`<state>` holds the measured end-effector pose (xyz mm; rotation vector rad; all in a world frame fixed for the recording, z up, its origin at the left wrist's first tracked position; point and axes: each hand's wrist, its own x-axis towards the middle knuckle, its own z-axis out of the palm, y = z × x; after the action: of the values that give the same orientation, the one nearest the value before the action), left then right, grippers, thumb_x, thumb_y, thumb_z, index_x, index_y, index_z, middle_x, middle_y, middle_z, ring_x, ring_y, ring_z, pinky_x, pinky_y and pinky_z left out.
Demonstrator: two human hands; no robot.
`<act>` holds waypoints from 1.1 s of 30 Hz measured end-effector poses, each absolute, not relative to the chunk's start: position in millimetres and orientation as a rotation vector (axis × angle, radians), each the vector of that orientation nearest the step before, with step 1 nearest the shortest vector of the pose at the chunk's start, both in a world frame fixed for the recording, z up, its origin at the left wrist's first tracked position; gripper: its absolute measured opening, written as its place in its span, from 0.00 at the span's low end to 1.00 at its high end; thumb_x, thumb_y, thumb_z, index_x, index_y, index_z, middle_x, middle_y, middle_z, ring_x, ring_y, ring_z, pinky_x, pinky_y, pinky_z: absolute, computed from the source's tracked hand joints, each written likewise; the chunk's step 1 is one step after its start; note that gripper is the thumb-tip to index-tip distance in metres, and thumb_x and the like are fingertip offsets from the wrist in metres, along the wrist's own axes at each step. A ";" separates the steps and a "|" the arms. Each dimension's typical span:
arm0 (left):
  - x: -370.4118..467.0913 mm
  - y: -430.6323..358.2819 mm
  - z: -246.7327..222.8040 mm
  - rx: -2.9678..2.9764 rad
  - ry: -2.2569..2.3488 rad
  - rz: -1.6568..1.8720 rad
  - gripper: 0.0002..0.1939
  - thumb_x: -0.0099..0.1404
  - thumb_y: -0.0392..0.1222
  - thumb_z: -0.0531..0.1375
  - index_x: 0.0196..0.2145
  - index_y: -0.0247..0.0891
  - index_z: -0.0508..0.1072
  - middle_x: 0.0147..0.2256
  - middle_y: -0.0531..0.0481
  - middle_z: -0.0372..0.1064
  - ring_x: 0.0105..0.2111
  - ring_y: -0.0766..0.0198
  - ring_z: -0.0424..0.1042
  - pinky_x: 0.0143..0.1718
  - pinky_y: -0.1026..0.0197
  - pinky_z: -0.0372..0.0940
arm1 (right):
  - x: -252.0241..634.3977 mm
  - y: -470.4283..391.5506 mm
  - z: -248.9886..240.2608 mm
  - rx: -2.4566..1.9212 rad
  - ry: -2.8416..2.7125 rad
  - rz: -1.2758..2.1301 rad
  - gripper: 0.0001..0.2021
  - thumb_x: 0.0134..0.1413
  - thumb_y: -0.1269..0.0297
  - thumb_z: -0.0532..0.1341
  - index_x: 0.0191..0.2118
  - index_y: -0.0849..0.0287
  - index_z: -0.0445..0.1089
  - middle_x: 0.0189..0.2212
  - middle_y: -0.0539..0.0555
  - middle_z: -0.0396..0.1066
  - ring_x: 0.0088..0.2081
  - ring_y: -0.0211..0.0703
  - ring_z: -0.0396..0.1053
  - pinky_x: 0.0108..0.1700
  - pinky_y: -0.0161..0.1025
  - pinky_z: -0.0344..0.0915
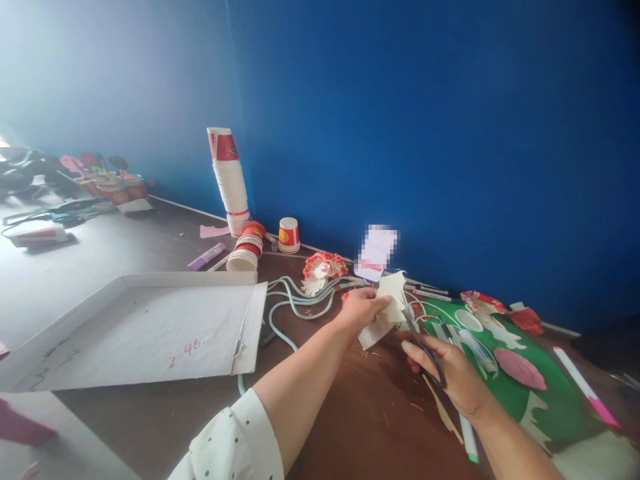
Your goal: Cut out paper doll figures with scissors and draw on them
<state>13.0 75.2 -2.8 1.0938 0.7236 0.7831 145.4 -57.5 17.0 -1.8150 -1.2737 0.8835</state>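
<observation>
A cream-coloured piece of paper [391,293] with an uneven cut edge is pinched in my left hand [364,309], thumb on top. My right hand [445,370] grips a pair of dark-handled scissors [431,360], fingers in the loops. The blades point up and away, lying against the right edge of the paper; whether they are parted is hard to see. Below the paper hangs another pale flap [374,332], and I cannot tell if it is the same piece. Small paper scraps lie on the brown table [360,413] beneath my hands.
A shallow white box lid [190,327] lies left. Stacked paper cups [231,190] lean near the blue wall [425,133], with a single cup [289,235] beside them. A pale blue cable [295,310] coils behind my left arm. Right are green paper [565,400], a pink oval [520,368] and markers [585,387].
</observation>
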 end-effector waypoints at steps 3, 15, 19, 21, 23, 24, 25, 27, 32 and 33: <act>12.6 77.2 -3.4 1.020 0.656 0.789 0.17 0.49 0.51 0.67 0.25 0.34 0.68 0.19 0.57 0.57 0.18 0.74 0.52 0.21 0.67 0.47 | 146.0 -57.6 16.7 -1.796 -1.253 0.913 0.24 0.47 0.44 0.63 0.44 0.56 0.76 0.22 0.50 0.71 0.26 0.44 0.69 0.30 0.39 0.65; 10.5 73.6 -2.7 1.018 0.606 0.770 0.21 0.48 0.53 0.68 0.26 0.33 0.68 0.19 0.57 0.58 0.18 0.76 0.53 0.21 0.68 0.47 | 148.0 -58.7 10.3 -1.694 -1.206 0.960 0.20 0.51 0.47 0.62 0.44 0.54 0.74 0.24 0.49 0.69 0.28 0.44 0.68 0.32 0.39 0.64; 14.9 68.5 -3.9 1.011 0.566 0.727 0.19 0.48 0.51 0.68 0.28 0.32 0.69 0.19 0.55 0.61 0.17 0.76 0.55 0.19 0.69 0.46 | 141.2 -58.5 12.1 -1.712 -1.181 0.915 0.16 0.53 0.48 0.60 0.34 0.55 0.74 0.24 0.50 0.70 0.29 0.44 0.67 0.31 0.38 0.62; 18.2 65.0 -5.1 0.974 0.545 0.691 0.19 0.48 0.49 0.69 0.30 0.32 0.70 0.21 0.53 0.64 0.18 0.75 0.58 0.18 0.70 0.48 | 137.8 -58.4 13.5 -1.728 -1.148 0.882 0.16 0.53 0.47 0.60 0.29 0.56 0.72 0.24 0.50 0.70 0.29 0.44 0.66 0.30 0.37 0.60; 21.2 61.3 -6.2 0.935 0.548 0.667 0.19 0.48 0.47 0.69 0.33 0.31 0.71 0.23 0.51 0.67 0.19 0.74 0.61 0.18 0.70 0.51 | 136.0 -58.4 14.0 -1.716 -1.117 0.858 0.16 0.52 0.48 0.60 0.26 0.56 0.70 0.23 0.50 0.69 0.27 0.43 0.64 0.29 0.37 0.59; 22.4 59.6 -6.6 0.917 0.555 0.658 0.20 0.48 0.46 0.69 0.33 0.31 0.71 0.25 0.50 0.68 0.19 0.73 0.63 0.18 0.70 0.53 | 135.7 -58.4 13.9 -1.703 -1.110 0.853 0.16 0.53 0.48 0.60 0.26 0.55 0.69 0.23 0.49 0.69 0.27 0.42 0.63 0.29 0.37 0.58; 23.3 57.9 -6.9 0.900 0.560 0.652 0.20 0.47 0.46 0.70 0.34 0.31 0.71 0.26 0.49 0.68 0.20 0.73 0.64 0.19 0.70 0.54 | 135.7 -58.5 13.9 -1.691 -1.110 0.848 0.15 0.53 0.49 0.60 0.25 0.55 0.69 0.23 0.49 0.68 0.26 0.42 0.62 0.29 0.37 0.58; 24.6 55.0 -7.0 0.867 0.553 0.641 0.20 0.47 0.45 0.70 0.35 0.30 0.71 0.27 0.48 0.69 0.21 0.72 0.64 0.20 0.70 0.56 | 135.7 -58.9 14.5 -1.678 -1.122 0.840 0.15 0.54 0.50 0.60 0.25 0.55 0.69 0.23 0.48 0.67 0.26 0.41 0.61 0.29 0.37 0.57; 26.2 49.4 -5.8 0.837 0.523 0.639 0.20 0.47 0.44 0.70 0.35 0.31 0.72 0.24 0.53 0.64 0.19 0.76 0.59 0.19 0.71 0.53 | 132.2 -60.3 20.5 -1.699 -1.171 0.756 0.17 0.54 0.50 0.59 0.21 0.56 0.67 0.21 0.49 0.65 0.28 0.43 0.62 0.32 0.38 0.57; 26.4 48.7 -5.5 0.838 0.520 0.644 0.20 0.47 0.44 0.71 0.34 0.31 0.72 0.24 0.53 0.63 0.19 0.76 0.58 0.19 0.72 0.52 | 131.3 -60.5 21.5 -1.702 -1.176 0.740 0.18 0.54 0.50 0.59 0.21 0.56 0.67 0.21 0.49 0.65 0.28 0.43 0.62 0.32 0.38 0.57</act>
<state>26.4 48.7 -5.5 0.8380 0.5196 0.6437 131.3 -60.5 21.5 -1.7023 -1.1764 0.7405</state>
